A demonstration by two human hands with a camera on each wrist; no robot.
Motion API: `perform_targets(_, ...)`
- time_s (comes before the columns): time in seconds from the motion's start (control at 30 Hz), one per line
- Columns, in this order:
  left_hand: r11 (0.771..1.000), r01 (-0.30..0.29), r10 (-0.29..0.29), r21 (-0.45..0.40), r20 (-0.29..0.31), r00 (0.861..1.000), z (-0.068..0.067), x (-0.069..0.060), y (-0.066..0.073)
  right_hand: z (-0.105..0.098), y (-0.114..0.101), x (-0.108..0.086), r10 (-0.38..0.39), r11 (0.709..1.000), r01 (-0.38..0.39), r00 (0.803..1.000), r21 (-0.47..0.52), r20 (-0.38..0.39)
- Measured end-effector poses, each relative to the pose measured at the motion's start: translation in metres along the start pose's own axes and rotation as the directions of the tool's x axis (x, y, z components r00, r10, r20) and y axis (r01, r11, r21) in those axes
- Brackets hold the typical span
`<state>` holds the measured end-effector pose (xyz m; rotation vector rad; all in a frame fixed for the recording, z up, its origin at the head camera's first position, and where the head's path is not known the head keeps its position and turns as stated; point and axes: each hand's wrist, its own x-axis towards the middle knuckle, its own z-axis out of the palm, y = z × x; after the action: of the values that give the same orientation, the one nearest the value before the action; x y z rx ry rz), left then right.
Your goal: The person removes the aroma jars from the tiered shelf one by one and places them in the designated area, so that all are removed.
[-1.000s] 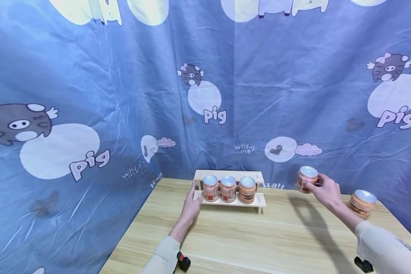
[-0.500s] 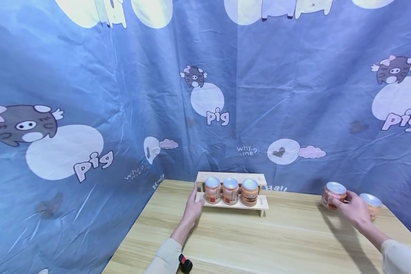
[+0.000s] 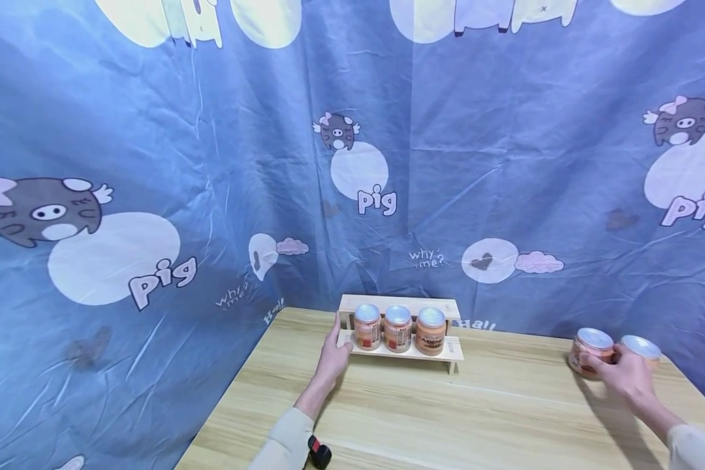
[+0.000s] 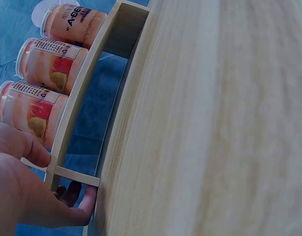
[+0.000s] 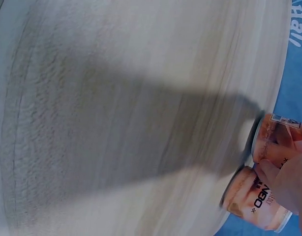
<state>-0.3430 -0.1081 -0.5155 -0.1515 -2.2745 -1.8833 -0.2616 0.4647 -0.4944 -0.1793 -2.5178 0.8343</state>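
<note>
At the right end of the table, my right hand (image 3: 630,380) grips an orange-labelled jar (image 3: 585,352) with a silver lid. A similar jar (image 3: 643,346) stands close to its right, partly hidden behind the hand; the right wrist view shows the held jar (image 5: 273,140) beside the second jar (image 5: 252,199). My left hand (image 3: 331,360) holds the left end of a two-step wooden rack (image 3: 401,304). In the left wrist view the left hand's (image 4: 23,182) thumb lies on the board and its fingers curl under it. Three jars (image 3: 398,329) stand upright in a row on the rack's lower step.
The light wooden table (image 3: 446,418) reaches back to a blue curtain (image 3: 476,163) with pig prints. That curtain hangs behind and to the left. A black strap piece (image 3: 318,452) sits at my left sleeve.
My right hand has moved right with the jar and lowered it to the tabletop beside the other jar. The left hand has stayed on the rack; the head view has shifted slightly.
</note>
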Motion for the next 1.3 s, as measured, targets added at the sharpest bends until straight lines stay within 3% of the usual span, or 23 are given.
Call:
perform_targets(0.33, 0.999, 0.035, -0.035, 0.011, -0.002, 0.999, 0.002, -0.001, 0.0, 0.0, 0.006, -0.004, 0.014, 1.0, -0.015, 1.0, -0.025, -0.009)
perform_targets(0.47, 0.999, 0.034, -0.034, 0.013, 0.002, 0.999, 0.001, 0.0, 0.002, -0.003, 0.005, -0.004, 0.002, 0.998, 0.0, 0.999, -0.056, 0.047)
perform_targets(0.67, 1.0, 0.025, -0.025, 0.011, 0.0, 1.0, 0.0, 0.003, 0.003, -0.013, -0.002, 0.002, -0.059, 0.99, 0.075, 0.989, -0.118, 0.139)
perform_targets(0.83, 1.0, 0.025, -0.026, 0.016, 0.004, 1.0, 0.0, 0.005, 0.0, -0.023, -0.015, 0.007, -0.121, 0.976, 0.136, 0.988, -0.171, 0.096)
perform_targets(0.93, 1.0, 0.024, -0.024, 0.012, 0.008, 1.0, 0.001, 0.005, 0.001, -0.029, -0.03, 0.011, -0.13, 0.972, 0.137, 0.99, -0.189, 0.052)
perform_targets(1.07, 1.0, 0.017, -0.017, 0.018, 0.002, 1.0, 0.001, 0.005, 0.0, -0.032, -0.061, 0.015, -0.092, 0.983, 0.099, 0.994, -0.154, 0.053)
perform_targets(1.3, 0.999, 0.039, -0.039, 0.021, -0.007, 0.999, -0.001, 0.001, 0.0, -0.009, -0.126, 0.011, -0.161, 0.987, 0.161, 0.987, -0.019, 0.002)
